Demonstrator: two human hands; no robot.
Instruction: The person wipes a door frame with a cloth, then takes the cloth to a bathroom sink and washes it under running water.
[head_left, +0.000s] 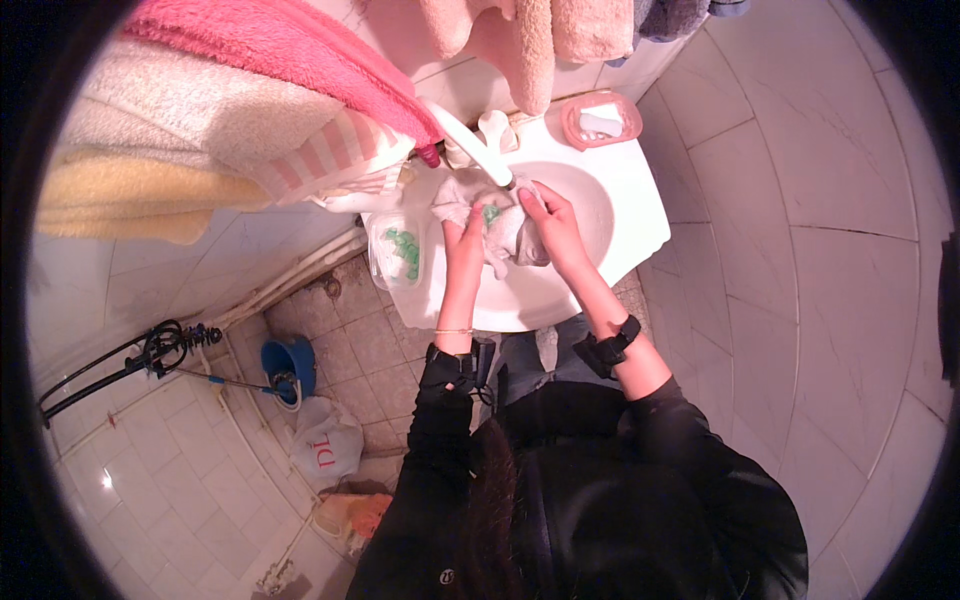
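Observation:
Over the white washbasin (525, 300), below the tip of the white faucet spout (480, 154), both my hands hold a bunched pale cloth (506, 232). My left hand (466, 236) grips its left side, thumb on top. My right hand (553, 217) pinches the upper right part, close to the spout tip. A small green piece (491, 214) lies on the cloth beside my left thumb; what it is I cannot tell. Several similar green pieces (405, 251) sit in a clear plastic container (375, 262) on the basin's left edge.
A pink soap dish (568, 127) with white pieces stands at the basin's back right corner. Towels, among them a pink one (300, 49), hang above and left. On the floor at left are a blue bucket (304, 360) and a white plastic bag (330, 442). A tiled wall rises at right.

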